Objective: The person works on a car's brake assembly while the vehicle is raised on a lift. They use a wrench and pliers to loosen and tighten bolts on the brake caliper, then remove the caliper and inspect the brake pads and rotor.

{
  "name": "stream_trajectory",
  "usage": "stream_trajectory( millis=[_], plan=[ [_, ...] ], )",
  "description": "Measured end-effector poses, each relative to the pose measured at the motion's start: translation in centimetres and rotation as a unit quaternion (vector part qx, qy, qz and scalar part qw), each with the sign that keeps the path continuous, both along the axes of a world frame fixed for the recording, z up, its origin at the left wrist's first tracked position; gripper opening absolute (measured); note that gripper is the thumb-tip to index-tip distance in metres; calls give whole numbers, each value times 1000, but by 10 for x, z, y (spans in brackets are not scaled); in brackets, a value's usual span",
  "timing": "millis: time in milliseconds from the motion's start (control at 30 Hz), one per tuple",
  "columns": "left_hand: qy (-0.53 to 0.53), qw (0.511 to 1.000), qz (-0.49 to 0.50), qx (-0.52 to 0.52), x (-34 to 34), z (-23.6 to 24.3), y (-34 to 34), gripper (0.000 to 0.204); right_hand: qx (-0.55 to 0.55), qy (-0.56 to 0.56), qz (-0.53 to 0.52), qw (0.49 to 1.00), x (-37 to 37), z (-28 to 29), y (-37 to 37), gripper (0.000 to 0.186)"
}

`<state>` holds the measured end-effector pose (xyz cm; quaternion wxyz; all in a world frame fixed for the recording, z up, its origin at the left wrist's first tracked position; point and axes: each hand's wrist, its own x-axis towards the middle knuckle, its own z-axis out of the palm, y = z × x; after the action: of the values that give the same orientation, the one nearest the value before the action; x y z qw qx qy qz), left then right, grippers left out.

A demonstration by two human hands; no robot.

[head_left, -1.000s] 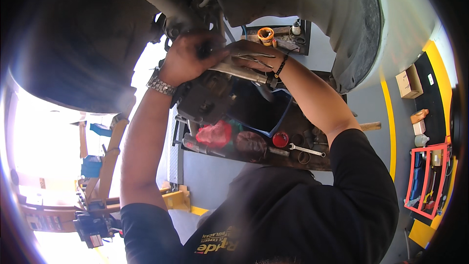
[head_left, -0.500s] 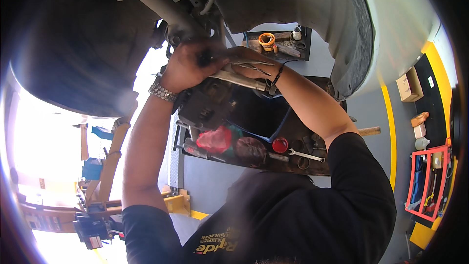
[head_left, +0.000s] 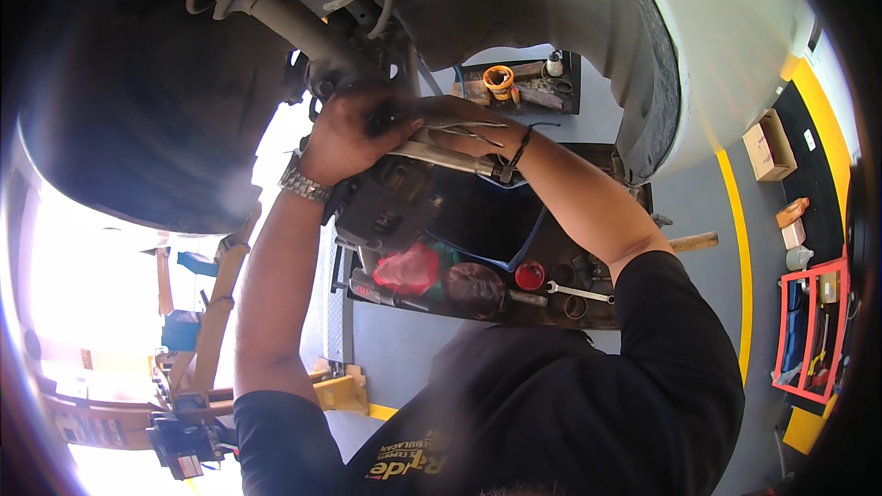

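Under the strut (head_left: 308, 28), my left hand (head_left: 354, 133) is closed, its fingers bunched against the dark suspension parts; what they hold is hidden. Close beside it, my right hand (head_left: 450, 119) is curled around a pliers-like tool, whose two thin metal handles (head_left: 473, 125) stick out toward my right wrist. Its jaws are hidden behind the hands. Just below my hands a pale metal rod (head_left: 450, 158) runs to the right. A dark brake caliper (head_left: 386, 211) hangs beneath my left hand.
The fender (head_left: 726, 55) curves overhead at right. Below, a work tray (head_left: 588, 317) carries a red cloth (head_left: 409, 268), a combination wrench (head_left: 581, 292) and a red lid (head_left: 530, 275). Farther back, another tray (head_left: 571, 101) bears an orange tub (head_left: 498, 81). A wooden handle (head_left: 694, 242) juts out right.
The whole view has shifted slightly, with the strut and fender a little farther left. Both hands keep nearly the same place and grip.
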<state>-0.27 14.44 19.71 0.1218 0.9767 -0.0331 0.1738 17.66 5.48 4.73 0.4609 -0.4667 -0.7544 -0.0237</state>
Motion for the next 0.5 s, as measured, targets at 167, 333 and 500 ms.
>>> stream_trajectory(
  millis=[167,333,500],
  plan=[
    [-5,1000,-3,7,-1,1,0,27,-290,358,195,866,14,5,-20,39],
    [-4,1000,-12,0,-2,1,0,26,-264,499,278,777,10,-11,-26,46],
    [4,1000,-10,-9,-1,1,0,26,-164,218,75,959,7,-10,-25,56]
  ],
)
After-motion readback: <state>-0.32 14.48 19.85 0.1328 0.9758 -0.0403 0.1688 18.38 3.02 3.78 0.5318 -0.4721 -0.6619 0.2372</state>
